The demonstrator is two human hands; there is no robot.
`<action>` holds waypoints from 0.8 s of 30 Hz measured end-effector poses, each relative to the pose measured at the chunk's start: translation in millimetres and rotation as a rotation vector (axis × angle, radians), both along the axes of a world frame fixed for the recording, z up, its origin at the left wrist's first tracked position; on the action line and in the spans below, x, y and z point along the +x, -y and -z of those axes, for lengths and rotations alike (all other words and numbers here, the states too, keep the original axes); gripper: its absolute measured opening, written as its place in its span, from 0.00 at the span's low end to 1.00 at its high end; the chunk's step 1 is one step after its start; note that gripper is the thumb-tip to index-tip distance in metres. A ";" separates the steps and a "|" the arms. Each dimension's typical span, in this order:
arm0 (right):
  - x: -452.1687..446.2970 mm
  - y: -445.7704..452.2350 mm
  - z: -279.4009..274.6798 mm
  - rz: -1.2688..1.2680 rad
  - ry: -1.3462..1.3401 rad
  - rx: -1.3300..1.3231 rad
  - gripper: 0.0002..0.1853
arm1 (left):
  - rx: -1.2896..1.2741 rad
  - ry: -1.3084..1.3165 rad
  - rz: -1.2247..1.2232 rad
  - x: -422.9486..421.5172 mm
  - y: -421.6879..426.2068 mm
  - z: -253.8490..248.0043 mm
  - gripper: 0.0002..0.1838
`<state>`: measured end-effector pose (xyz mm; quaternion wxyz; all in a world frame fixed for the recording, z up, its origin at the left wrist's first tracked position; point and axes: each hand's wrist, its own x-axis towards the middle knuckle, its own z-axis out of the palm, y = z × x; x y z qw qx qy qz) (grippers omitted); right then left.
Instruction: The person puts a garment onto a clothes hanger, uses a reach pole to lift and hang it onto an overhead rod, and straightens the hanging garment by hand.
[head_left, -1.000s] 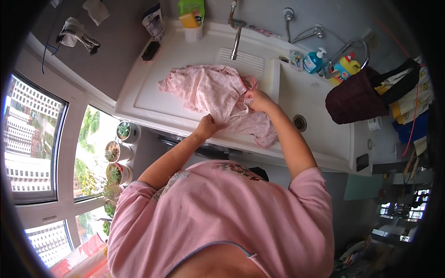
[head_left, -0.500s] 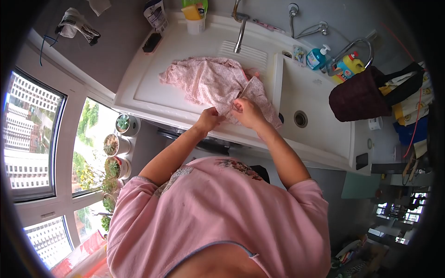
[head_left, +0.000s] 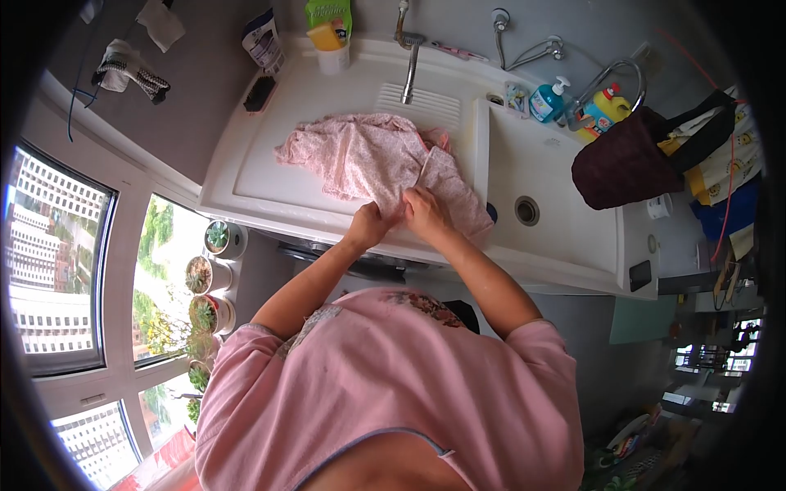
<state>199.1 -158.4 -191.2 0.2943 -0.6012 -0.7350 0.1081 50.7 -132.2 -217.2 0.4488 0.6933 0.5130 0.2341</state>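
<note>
A pink patterned garment (head_left: 360, 155) lies bunched on the white washboard counter (head_left: 262, 164), left of the sink basin. At its near edge, my left hand (head_left: 370, 225) is closed on the cloth. Just to the right, my right hand (head_left: 424, 214) pinches the same garment, its fingers close to those of my left hand. Part of the cloth spreads out beyond my right hand toward the basin.
The sink basin (head_left: 565, 196) is at the right, with a blue soap bottle (head_left: 546, 102) and a yellow bottle (head_left: 606, 106) behind it. A faucet (head_left: 409, 78) reaches over the ribbed area. A brush (head_left: 259, 94) lies back left; a dark bag (head_left: 618, 164) hangs right.
My right hand has moved left and nearer, from the garment's red-edged part to beside my left hand. The right part of the cloth has shifted. My left hand stays at the near edge.
</note>
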 end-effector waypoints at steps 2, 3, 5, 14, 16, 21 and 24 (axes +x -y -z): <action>5.2 -4.4 -6.8 0.006 0.007 0.053 0.05 | 0.000 -0.097 0.025 -1.4 3.2 -15.8 0.22; 15.1 -13.5 -11.3 0.065 0.043 0.120 0.05 | 0.001 -0.097 0.024 -1.7 4.6 -19.4 0.22; 37.5 -37.7 -15.4 0.141 0.109 0.308 0.05 | 0.025 -0.127 0.042 -1.4 7.2 -23.8 0.21; 71.0 -64.1 -24.4 0.295 -0.075 0.037 0.06 | 0.003 -0.217 0.059 -6.6 9.5 -32.3 0.21; 89.6 -49.6 -14.2 0.422 -0.115 -0.068 0.12 | -0.049 -0.307 0.087 -19.1 7.3 -31.6 0.20; 107.9 -12.2 28.9 0.376 -0.111 -0.183 0.13 | 0.159 -0.102 0.049 -37.4 -14.8 -40.2 0.13; 93.9 -5.9 26.9 0.439 -0.085 -0.120 0.15 | 0.330 -0.051 0.071 -27.4 -39.5 -61.8 0.12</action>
